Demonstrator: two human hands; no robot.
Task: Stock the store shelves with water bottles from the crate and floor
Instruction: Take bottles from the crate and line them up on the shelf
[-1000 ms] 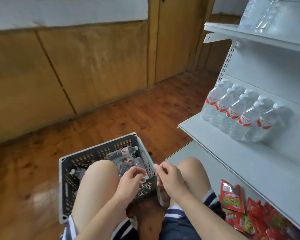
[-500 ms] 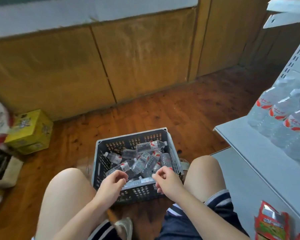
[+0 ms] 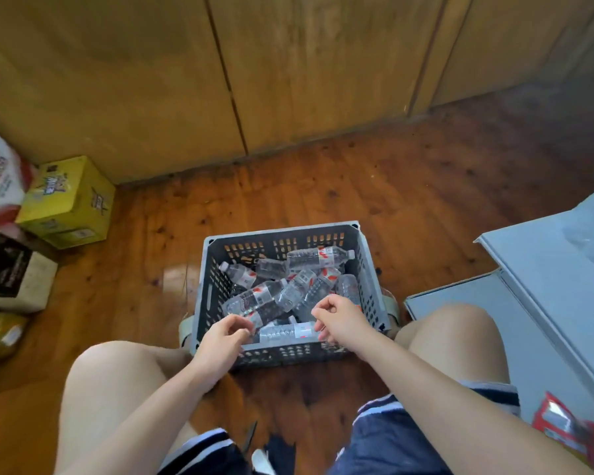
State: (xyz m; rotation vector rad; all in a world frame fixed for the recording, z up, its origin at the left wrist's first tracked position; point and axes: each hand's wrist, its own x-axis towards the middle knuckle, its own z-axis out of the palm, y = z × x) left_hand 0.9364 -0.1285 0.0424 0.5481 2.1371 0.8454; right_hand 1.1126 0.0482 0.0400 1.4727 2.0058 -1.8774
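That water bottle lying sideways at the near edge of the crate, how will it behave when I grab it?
Likely to roll: the water bottle is round and lies on its side among others in the crate. Probably heavy for its size if full, though the fill level is hard to see. Its clear plastic may dent under a hard squeeze.

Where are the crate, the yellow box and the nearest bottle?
crate (image 3: 282,231): head view, far rim.
yellow box (image 3: 66,197): head view, printed top face.
nearest bottle (image 3: 282,333): head view, middle of its clear body.
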